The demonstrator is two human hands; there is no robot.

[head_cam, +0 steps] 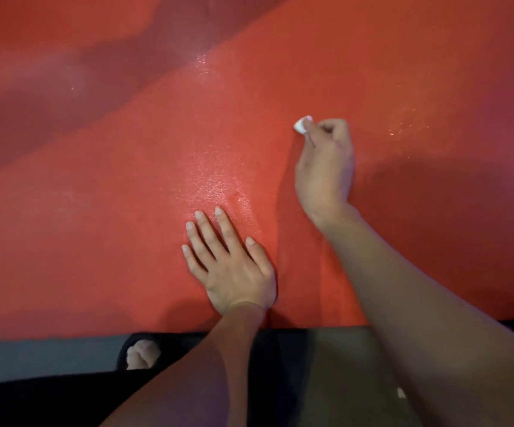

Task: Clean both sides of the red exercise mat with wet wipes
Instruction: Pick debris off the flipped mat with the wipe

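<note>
The red exercise mat [126,195] fills almost the whole view, lying flat, with wet shiny patches across its middle. My right hand [326,161] is closed around a small bunched white wet wipe [302,124], whose tip pokes out past my fingers and touches the mat. My left hand [234,266] lies flat on the mat near its close edge, fingers spread, holding nothing. Most of the wipe is hidden inside my fist.
The mat's near edge [64,335] meets a grey floor strip [43,355] at lower left. My dark-clothed legs [34,402] and a bare foot [141,354] sit just below that edge. Darker shadows cross the mat's far left.
</note>
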